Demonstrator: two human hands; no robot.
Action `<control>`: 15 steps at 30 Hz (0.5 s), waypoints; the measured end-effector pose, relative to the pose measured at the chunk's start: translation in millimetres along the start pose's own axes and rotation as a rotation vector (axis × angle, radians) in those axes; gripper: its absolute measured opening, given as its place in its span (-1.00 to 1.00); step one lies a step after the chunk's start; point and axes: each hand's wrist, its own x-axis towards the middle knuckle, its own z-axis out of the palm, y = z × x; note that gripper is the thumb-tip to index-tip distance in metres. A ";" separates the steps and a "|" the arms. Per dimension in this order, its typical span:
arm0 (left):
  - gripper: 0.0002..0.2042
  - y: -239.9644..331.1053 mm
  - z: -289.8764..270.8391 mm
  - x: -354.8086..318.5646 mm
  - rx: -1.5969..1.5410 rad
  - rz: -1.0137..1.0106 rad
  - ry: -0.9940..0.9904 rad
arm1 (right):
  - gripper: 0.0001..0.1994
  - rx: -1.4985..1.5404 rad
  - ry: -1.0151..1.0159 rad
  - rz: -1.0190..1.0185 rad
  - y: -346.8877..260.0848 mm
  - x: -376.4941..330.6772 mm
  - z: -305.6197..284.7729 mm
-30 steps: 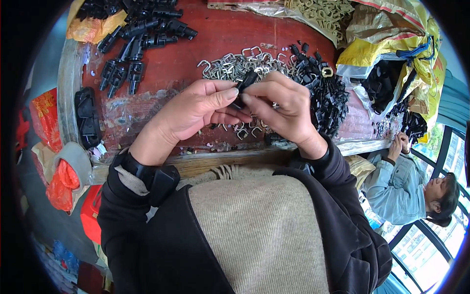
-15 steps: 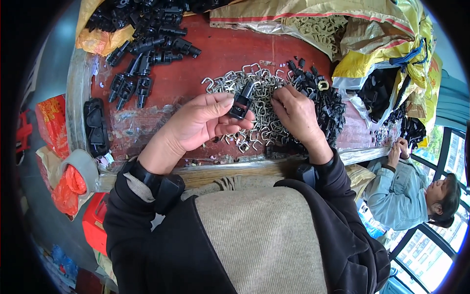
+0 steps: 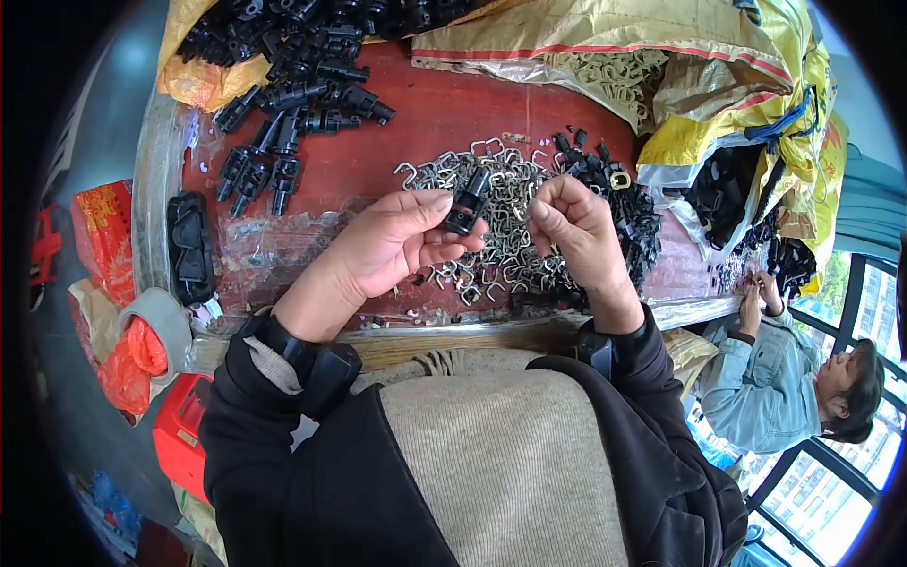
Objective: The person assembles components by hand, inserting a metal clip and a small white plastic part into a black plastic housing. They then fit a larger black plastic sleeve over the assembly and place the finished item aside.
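Note:
My left hand (image 3: 397,236) is closed on a black cylindrical plastic fitting (image 3: 469,202), gripped between thumb and fingers with its narrow end tilted up. To its right, my right hand (image 3: 583,231) is pinched, thumb against curled fingers; whatever is in the pinch is too small to make out. Under and between both hands spreads a pile of bent silver metal clips (image 3: 510,248). Beyond my right hand lies a heap of small black plastic pieces (image 3: 639,222), with a pale square ring (image 3: 619,180) on top.
Black fittings (image 3: 274,142) are heaped at the far left of the red table (image 3: 453,94). Yellow sacks (image 3: 699,142) stand along the far right. A black case (image 3: 190,248) and a tape roll (image 3: 162,321) are at the left edge. A co-worker (image 3: 775,378) sits at the right.
My right hand has lifted off the clip pile, turning its pinched fingers up toward the fitting. My left hand keeps its hold, with the fitting slightly turned.

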 end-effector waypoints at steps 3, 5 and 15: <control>-0.70 0.3 2.1 -0.2 0.050 0.017 -0.012 | -0.91 0.127 -0.009 0.023 1.0 2.6 9.3; -0.72 0.4 3.2 -0.3 0.047 0.053 -0.039 | -0.92 0.272 -0.014 0.073 2.0 3.8 14.6; -0.75 -0.8 4.2 -1.3 0.056 0.076 -0.067 | -0.92 0.164 -0.071 0.046 4.1 0.0 19.5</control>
